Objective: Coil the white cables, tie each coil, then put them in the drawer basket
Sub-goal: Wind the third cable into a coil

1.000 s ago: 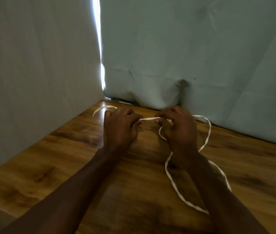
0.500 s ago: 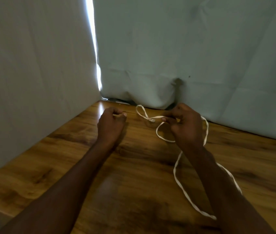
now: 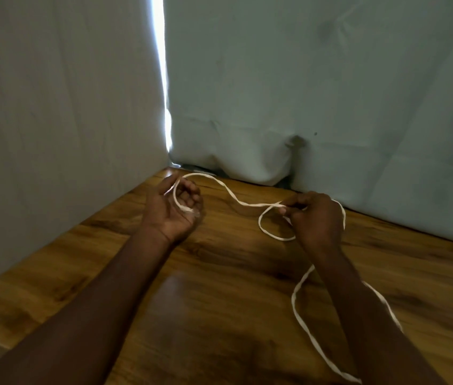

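Hands at the wooden bench's (image 3: 219, 287) far left corner: left hand (image 3: 174, 208) curls around thin white cable (image 3: 236, 201), right hand (image 3: 315, 218) pinches it.

Wooden table (image 3: 219, 301); pale cloth backdrop (image 3: 303, 79); bright corner gap (image 3: 161, 79).

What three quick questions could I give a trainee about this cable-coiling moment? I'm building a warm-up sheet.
1. True or false: the right hand pinches the white cable where a small loop hangs below its fingers.
2. Which hand is turned palm up with the cable running across it?
A. left hand
B. right hand
C. neither
3. Fill in: the cable's slack trails toward the camera over the wooden ____.

Key: 1 true; 2 A; 3 table. No drawer basket is in view, and the cable is not yet tied.
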A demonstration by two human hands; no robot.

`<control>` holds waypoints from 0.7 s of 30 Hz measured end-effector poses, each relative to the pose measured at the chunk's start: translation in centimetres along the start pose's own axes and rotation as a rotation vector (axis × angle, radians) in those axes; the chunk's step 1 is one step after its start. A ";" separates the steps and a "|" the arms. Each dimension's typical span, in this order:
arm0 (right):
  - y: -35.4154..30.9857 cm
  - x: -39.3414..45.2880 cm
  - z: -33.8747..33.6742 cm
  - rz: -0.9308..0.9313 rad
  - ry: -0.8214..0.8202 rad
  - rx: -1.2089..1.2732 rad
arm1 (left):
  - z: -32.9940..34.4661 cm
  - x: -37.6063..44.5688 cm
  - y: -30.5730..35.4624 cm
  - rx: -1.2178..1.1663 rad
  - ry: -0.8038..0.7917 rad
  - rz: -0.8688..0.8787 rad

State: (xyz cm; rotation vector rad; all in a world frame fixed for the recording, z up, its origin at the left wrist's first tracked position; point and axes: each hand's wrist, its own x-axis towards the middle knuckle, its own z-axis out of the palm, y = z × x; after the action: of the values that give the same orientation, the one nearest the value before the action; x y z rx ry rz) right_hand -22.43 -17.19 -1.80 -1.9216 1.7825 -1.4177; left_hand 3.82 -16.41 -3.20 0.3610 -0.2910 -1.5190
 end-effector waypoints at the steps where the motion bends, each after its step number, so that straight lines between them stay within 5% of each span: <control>1: 0.1 -0.1 0.1 -0.009 -0.034 -0.082 | -0.3 0.1 0.3 -0.039 0.015 0.044; 5: -1.3 -0.9 1.0 -0.122 -0.256 -0.314 | -0.2 0.7 0.3 -0.014 0.013 0.154; 11: -2.3 -2.5 3.1 -0.501 -0.523 -0.081 | 0.6 1.2 -2.0 0.665 -0.108 0.243; 21: -2.4 -1.7 2.6 -0.397 -0.190 0.433 | 1.1 -1.6 -4.2 1.160 -0.344 0.108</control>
State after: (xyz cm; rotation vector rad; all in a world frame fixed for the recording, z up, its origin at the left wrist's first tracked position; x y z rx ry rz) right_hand -18.64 -16.28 -2.44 -2.1400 0.9455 -1.5121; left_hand -0.55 -14.90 -3.81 0.9628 -1.4524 -1.1597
